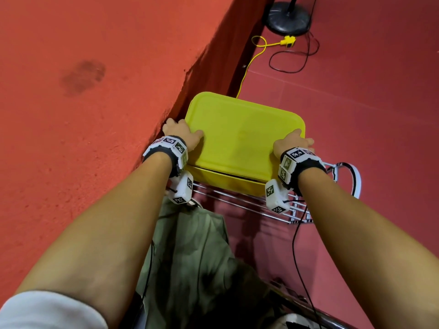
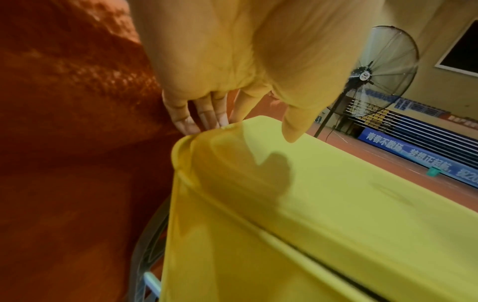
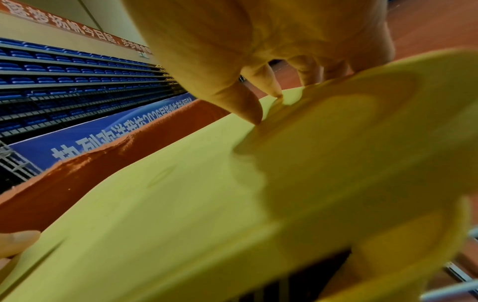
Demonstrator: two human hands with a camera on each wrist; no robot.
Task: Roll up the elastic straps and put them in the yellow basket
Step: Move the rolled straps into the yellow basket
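So from the head cam, both hands are gripping the lid (image 1: 242, 134) of the yellow basket (image 1: 225, 180) on a wire rack (image 1: 240, 201): left hand (image 1: 181, 132) at its left edge, right hand (image 1: 292, 142) at its right. Left wrist cam: fingers (image 2: 204, 119) curling over the rim, thumb on top. Right wrist cam: same grip; the blue banner (image 3: 85, 143) text is too cut off to read. No straps showing.

The yellow lid (image 1: 242, 136) is covering the yellow basket (image 1: 228, 180), concealing its interior. The left hand's (image 1: 181, 132) fingertips are disappearing over the lid's left edge; the right hand's (image 1: 291, 142) fingers are curling past its right rim. The wire rack (image 1: 240, 201) is lying partly hidden beneath the basket. The fan (image 1: 288, 17) is being cropped by the top edge.
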